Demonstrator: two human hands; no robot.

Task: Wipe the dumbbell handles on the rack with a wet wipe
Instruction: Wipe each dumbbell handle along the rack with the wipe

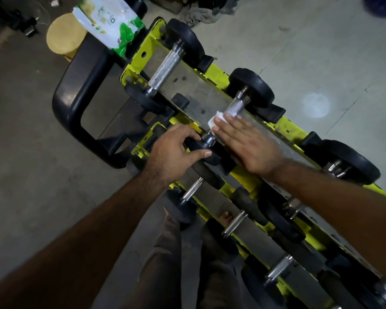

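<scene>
Overhead, yellow rack (218,72) with chipped paint runs diagonally, tiers of black-ended dumbbells on grey trays; lower tiers dim, far end cut off. Top-tier dumbbell (239,105): knurled steel handle, round black heads. Right hand (247,143) lies flat, fingers straight and together, pressing white wet wipe (216,121) onto handle's near half; wipe mostly hidden. Left hand (176,150) grips near head, fingers curled. Green-white wipe packet (109,21) on rack's end.
</scene>
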